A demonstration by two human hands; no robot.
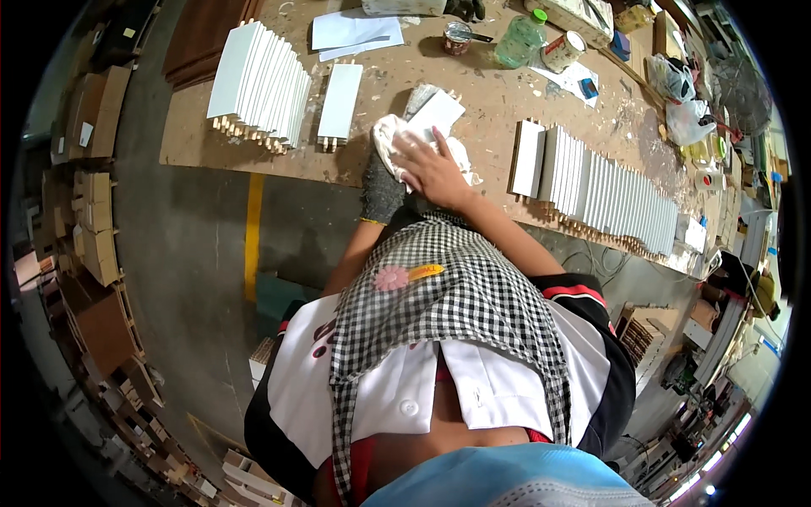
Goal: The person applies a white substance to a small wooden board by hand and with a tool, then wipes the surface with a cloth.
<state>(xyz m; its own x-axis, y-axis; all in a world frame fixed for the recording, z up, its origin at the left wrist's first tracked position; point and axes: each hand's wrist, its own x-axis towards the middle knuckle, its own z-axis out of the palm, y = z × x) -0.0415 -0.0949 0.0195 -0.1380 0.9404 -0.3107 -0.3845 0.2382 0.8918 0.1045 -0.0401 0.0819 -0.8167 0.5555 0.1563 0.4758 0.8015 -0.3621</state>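
My left hand [419, 99], in a grey knit glove, reaches under a small white board [438, 115] near the table's front edge and grips it; part of the glove shows past the board's far side. Short wooden dowels stick out at the board's far end. Over the near part of that board lies a crumpled white cloth [387, 135]. My bare right hand [435, 169] presses the cloth down on the board, fingers somewhat spread. Cloth and right hand hide much of the board and most of the left fingers.
On the worktable [287, 182] a row of white dowelled boards [258, 84] stands left, with a single board [340, 100] beside it. A long row of similar boards [604, 186] lines the right front. Behind are paper sheets [356, 32], an open can [457, 40] and a green-capped bottle [517, 42].
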